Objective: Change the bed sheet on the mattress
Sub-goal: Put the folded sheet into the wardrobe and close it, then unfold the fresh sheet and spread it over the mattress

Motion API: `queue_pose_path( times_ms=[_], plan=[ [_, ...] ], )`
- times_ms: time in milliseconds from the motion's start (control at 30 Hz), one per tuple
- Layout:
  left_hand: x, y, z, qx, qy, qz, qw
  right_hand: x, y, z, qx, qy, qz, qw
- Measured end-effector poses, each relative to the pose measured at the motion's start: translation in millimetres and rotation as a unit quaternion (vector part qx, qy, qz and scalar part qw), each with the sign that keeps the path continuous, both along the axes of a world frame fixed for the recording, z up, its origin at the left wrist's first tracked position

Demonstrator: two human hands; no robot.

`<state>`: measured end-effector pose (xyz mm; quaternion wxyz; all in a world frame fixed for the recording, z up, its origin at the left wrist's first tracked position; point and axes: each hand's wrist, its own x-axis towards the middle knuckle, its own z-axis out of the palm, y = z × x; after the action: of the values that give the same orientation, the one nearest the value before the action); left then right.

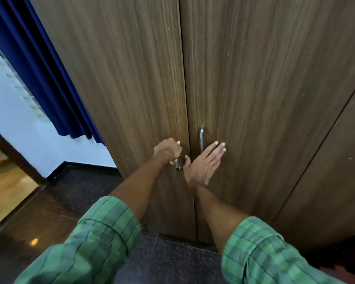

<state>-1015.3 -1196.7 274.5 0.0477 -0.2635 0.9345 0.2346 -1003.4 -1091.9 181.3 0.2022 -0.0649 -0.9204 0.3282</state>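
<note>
At the far left a blue curtain [39,78] hangs against a pale wall [14,124], with a doorway [6,181] below it opening onto a lit floor. Next comes the wardrobe: its left door [121,78] and right door [264,78] meet at a dark seam, both closed.

The left hand [168,150] is curled tight round the left handle [178,166], of which only the lower tip shows under the fist. Just across the seam, the right hand [203,165] lies flat, fingers straight and together, its fingertips on the right door just beside the right handle [201,140]; it holds nothing. Green checked sleeves [103,232] are rolled at both forearms.

No sheet or mattress is in view, so the task's thing cannot be placed; a spare sheet may lie inside the wardrobe, but that is a guess. The step in hand looks like opening the wardrobe to fetch fresh bedding, early in the job. The next move would call for a pull on the left handle, swinging that door out toward the body, while the flat right hand steadies the other door or shifts to grasp its handle.
</note>
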Motion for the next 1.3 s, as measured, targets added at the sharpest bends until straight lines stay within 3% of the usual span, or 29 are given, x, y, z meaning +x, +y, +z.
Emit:
queue_pose_path(
  times_ms=[200, 267, 367, 433, 533, 633, 733, 800, 933, 1300],
  plan=[
    [-17.1, -1.1, 3.6, -0.070, -0.018, -0.028, 0.997, -19.6, -17.0, -9.0, 0.000, -0.022, -0.046, 0.999],
    [-14.5, -2.4, 9.5, -0.131, -0.027, -0.068, 0.989, -20.0, -18.5, -10.5, 0.010, -0.022, -0.051, 0.998],
    [-9.0, 5.8, 18.2, -0.307, -0.039, -0.147, 0.940, -16.7, -16.7, -7.9, 0.021, -0.032, -0.046, 0.998],
    [-3.4, 17.6, 23.8, -0.366, -0.060, -0.180, 0.911, -11.4, -12.1, -5.9, 0.044, -0.034, -0.051, 0.997],
    [0.8, 39.0, 19.5, -0.407, -0.025, -0.275, 0.871, 0.4, 8.8, -4.0, 0.092, -0.045, -0.027, 0.994],
    [7.9, 67.4, 4.8, -0.357, 0.052, -0.375, 0.854, 19.1, 42.9, -3.4, 0.132, -0.079, -0.028, 0.988],
    [14.6, 100.0, -11.5, -0.226, 0.061, -0.385, 0.893, 45.5, 86.9, -9.4, 0.127, -0.124, -0.079, 0.981],
    [23.2, 130.0, -24.1, -0.169, 0.049, -0.429, 0.886, 70.9, 124.5, -17.7, 0.124, -0.136, -0.126, 0.975],
    [48.5, 196.4, -49.7, -0.092, 0.033, -0.527, 0.844, 123.2, 197.0, -25.7, 0.102, -0.181, -0.206, 0.956],
    [86.1, 428.2, -106.7, -0.118, -0.031, -0.734, 0.668, 199.4, 397.6, -70.9, -0.089, -0.273, -0.380, 0.879]
  ],
)
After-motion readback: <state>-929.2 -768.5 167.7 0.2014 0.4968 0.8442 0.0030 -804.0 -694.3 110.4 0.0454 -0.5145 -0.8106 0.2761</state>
